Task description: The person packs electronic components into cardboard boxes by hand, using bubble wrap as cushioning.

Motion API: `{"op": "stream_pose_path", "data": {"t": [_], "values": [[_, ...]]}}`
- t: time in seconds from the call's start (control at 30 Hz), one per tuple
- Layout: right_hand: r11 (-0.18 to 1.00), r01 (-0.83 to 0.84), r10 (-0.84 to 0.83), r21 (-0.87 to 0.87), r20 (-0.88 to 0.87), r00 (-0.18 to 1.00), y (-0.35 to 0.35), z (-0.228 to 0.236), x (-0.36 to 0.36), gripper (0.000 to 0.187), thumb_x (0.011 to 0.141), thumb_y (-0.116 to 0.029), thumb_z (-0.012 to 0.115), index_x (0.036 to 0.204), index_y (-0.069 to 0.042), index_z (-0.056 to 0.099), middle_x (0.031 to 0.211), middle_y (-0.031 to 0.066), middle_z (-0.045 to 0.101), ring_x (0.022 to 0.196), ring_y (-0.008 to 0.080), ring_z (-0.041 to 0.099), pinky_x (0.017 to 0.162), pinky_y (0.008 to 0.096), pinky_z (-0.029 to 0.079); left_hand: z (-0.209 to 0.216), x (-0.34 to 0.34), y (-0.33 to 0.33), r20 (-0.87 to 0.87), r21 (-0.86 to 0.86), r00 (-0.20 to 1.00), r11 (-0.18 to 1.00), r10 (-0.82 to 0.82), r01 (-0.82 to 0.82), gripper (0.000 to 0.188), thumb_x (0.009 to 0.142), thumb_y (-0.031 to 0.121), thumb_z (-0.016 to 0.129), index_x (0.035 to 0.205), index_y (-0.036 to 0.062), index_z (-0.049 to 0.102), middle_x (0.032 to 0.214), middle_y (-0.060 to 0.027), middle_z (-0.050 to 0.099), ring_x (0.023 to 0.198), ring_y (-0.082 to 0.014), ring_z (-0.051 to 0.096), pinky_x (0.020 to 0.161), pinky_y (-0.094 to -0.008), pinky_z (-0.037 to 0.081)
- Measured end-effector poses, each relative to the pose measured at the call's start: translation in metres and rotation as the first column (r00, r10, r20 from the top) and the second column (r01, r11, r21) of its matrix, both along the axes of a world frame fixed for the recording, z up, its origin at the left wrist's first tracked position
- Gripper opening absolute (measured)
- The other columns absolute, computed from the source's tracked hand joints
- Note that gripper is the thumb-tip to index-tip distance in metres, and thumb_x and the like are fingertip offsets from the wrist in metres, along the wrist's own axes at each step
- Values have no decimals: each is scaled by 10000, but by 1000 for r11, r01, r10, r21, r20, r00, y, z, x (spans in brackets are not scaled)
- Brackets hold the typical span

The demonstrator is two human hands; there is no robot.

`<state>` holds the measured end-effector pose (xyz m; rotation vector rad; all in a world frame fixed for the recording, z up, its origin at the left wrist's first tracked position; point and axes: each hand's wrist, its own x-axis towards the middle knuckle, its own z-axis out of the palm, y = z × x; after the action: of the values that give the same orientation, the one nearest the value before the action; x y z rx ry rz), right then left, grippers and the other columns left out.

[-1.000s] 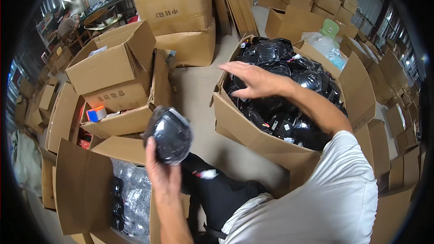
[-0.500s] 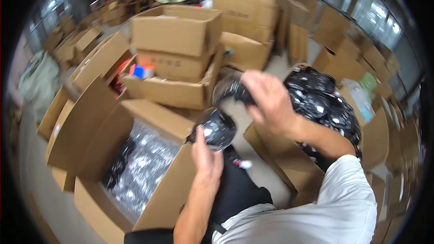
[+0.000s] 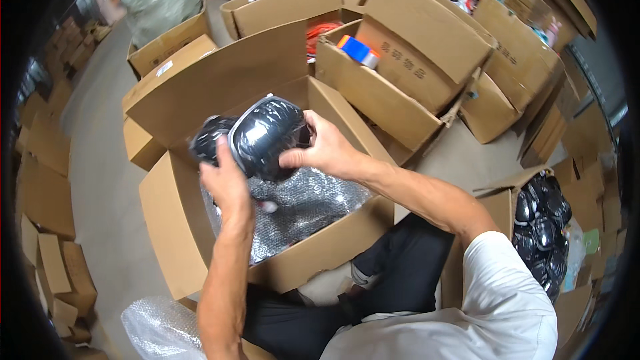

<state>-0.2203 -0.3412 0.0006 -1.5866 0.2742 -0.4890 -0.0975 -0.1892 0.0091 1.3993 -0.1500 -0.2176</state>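
Observation:
Both my hands hold a pair of glossy black, domed pieces in clear plastic above an open carton [image 3: 347,230]. The larger black domed piece [image 3: 267,135] has a pale rim; the other black piece [image 3: 212,135] sits against its left side, blurred. My left hand [image 3: 229,180] is closed round the near left side, thumb up. Gripping the right end is my right hand [image 3: 323,148], fingers partly hidden behind the piece. Inside the carton lies bubble wrap [image 3: 303,210]. A small red-and-white bit [image 3: 267,206] shows below the pieces.
To the right, another carton [image 3: 497,210] holds several black plastic-wrapped pieces [image 3: 543,227]. Beyond the open carton stand stacked cartons [image 3: 427,47], one with a blue-and-orange item [image 3: 359,52]. A loose bubble-wrap sheet [image 3: 160,327] lies at the lower left. A pale green sack [image 3: 163,3] stands at the far left.
My view has turned left. My hands have carried the black pieces from between the two cartons to above the left one. My right hand, raised apart before, now grips close to the left.

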Motion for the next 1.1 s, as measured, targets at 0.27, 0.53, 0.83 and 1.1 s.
{"op": "stream_pose_path", "data": {"t": [0.27,0.53,0.83,1.1], "values": [[776,625,-604,-87,-390,695,-179,-235,82,391,861,-235,779,1118,30,650,1004,169,728,948,261,703,869,397,546,-16,45,51,-46,-191,999,982,-7,-2,279,1038,202,562,1195,-24,612,1091,-80,675,962,-155,638,875,-313,518],[289,99,-672,-952,-128,729,-78,-263,105,491,855,-245,738,1248,8,587,1399,243,519,1276,408,507,1057,494,409,-35,61,93,-14,36,1000,999,-6,7,297,1045,219,565,1205,-28,605,1093,-69,668,983,-125,603,912,-298,489],[768,-200,425,609,-250,870,1,-136,140,656,979,-483,615,1425,-20,488,1211,125,642,1007,288,653,918,396,512,-76,72,106,-374,-70,900,974,-224,214,538,997,380,631,1316,-31,494,1218,-145,632,1123,-180,604,996,-340,479],[931,-164,333,326,-578,744,2,-181,127,707,921,-326,747,1419,83,455,1342,219,572,1217,241,579,1022,363,501,-78,-9,69,49,578,900,747,-433,328,749,903,335,681,1376,-131,335,1382,-338,404,1254,-481,477,1049,-528,400]]}}
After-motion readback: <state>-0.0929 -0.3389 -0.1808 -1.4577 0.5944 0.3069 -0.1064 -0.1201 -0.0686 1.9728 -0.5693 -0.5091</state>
